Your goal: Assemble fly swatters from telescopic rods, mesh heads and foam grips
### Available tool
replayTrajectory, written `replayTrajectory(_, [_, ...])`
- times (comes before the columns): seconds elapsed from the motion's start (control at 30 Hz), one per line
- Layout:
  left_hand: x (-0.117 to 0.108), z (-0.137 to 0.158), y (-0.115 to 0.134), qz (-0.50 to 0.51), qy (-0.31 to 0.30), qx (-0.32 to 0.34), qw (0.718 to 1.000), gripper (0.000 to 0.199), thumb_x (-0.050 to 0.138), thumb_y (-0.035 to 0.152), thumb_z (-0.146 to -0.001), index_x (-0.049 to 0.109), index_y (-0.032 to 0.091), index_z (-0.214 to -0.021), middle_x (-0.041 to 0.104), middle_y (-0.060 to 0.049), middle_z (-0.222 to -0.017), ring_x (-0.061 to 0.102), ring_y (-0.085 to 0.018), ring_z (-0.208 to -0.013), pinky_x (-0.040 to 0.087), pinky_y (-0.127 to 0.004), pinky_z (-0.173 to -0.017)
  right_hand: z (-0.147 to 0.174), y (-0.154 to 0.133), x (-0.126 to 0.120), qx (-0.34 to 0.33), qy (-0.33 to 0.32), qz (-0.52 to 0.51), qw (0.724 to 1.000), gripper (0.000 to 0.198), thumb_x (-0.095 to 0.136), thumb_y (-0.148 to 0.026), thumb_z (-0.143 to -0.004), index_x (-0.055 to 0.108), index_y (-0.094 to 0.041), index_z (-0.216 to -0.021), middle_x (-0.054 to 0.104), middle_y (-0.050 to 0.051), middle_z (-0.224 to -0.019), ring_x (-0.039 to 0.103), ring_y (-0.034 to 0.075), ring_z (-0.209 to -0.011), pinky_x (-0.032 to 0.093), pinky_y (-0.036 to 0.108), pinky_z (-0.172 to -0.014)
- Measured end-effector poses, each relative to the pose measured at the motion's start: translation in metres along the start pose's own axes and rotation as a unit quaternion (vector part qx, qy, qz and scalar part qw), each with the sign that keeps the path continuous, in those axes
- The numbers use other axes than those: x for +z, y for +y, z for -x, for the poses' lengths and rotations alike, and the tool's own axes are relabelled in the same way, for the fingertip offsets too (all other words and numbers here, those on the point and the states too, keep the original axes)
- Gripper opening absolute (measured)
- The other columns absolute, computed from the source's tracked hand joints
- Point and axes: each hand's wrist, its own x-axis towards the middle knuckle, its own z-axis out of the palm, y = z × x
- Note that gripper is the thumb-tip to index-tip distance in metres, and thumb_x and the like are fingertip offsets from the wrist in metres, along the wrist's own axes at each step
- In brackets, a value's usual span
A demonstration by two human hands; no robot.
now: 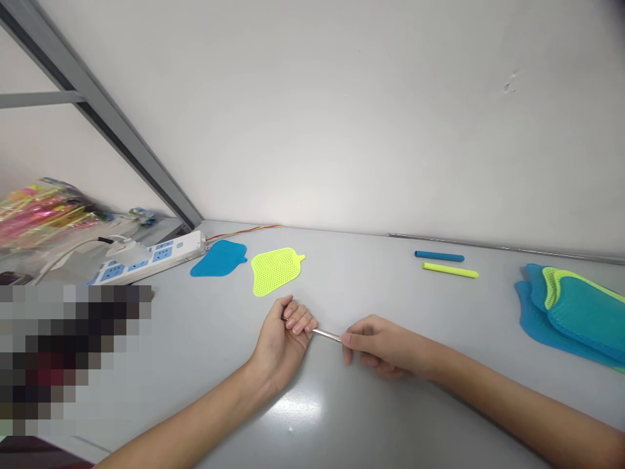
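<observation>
the grey table (351, 277) bears flat paddles (277, 270), two tubes (450, 270) and a power strip (161, 256).

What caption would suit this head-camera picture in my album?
Left hand and right hand hold a silvery rod, a perforated yellow paddle lying beyond.

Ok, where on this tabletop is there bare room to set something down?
Free: tabletop between the yellow mesh piece and the yellow stick; also between the blue piece and the left forearm. Crowded: far left, where the power strip is near the blue piece; the right edge, with its overlapping stack; and centre, where left hand and right hand hold a metal rod.
</observation>
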Motion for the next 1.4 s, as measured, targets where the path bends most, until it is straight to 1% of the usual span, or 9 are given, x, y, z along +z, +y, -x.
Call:
replayTrajectory(0.47, [0.0008,0.0009,0.0005,-0.004,0.005,0.001,1.0,0.032,0.041,0.017,-0.076,0.024,0.017,-0.05,0.017,0.007,-0.044,0.023,-0.005,-0.036,0.032,-0.021,-0.041,-0.0011,0.0014,-0.0008,0.007,-0.001,0.001,1.0,0.033,0.043,-0.045,-0.075,0.053,-0.014,-0.07,0.032,-0.007,-0.048,0.024,0.001,-0.031,0.018,0.014,-0.028])
replayTrajectory(0.87, [0.0011,0.0009,0.0011,-0.006,0.004,0.001,1.0,0.032,0.041,0.017,-0.076,0.024,0.017,-0.05,0.018,0.007,-0.044,0.023,-0.005,-0.036,0.032,-0.021,-0.041,-0.0017,0.0022,-0.0013,0.0,-0.006,-0.005,1.0,0.033,0.043,-0.045,-0.075,0.053,-0.014,-0.069,0.032,-0.007,-0.046,0.024,0.001,-0.031,0.018,0.015,-0.027])
replayTrajectory(1.03, [0.0013,0.0011,0.0013,-0.008,0.003,-0.003,1.0,0.032,0.042,0.017,-0.076,0.024,0.018,-0.05,0.018,0.007,-0.044,0.024,-0.005,-0.036,0.032,-0.021,-0.041,-0.002,0.0024,-0.0011,0.008,0.001,0.004,1.0,0.033,0.043,-0.046,-0.075,0.053,-0.014,-0.07,0.033,-0.007,-0.046,0.025,0.001,-0.031,0.018,0.014,-0.028])
replayTrajectory(1.4, [-0.0005,-0.0003,0.0013,0.004,-0.006,-0.008,1.0,0.031,0.042,0.017,-0.077,0.025,0.017,-0.051,0.017,0.007,-0.045,0.022,-0.006,-0.037,0.032,-0.021,-0.042,-0.0014,0.0031,-0.002,-0.004,-0.003,-0.006,1.0,0.032,0.043,-0.044,-0.075,0.053,-0.014,-0.07,0.033,-0.007,-0.047,0.025,0.001,-0.031,0.018,0.014,-0.027])
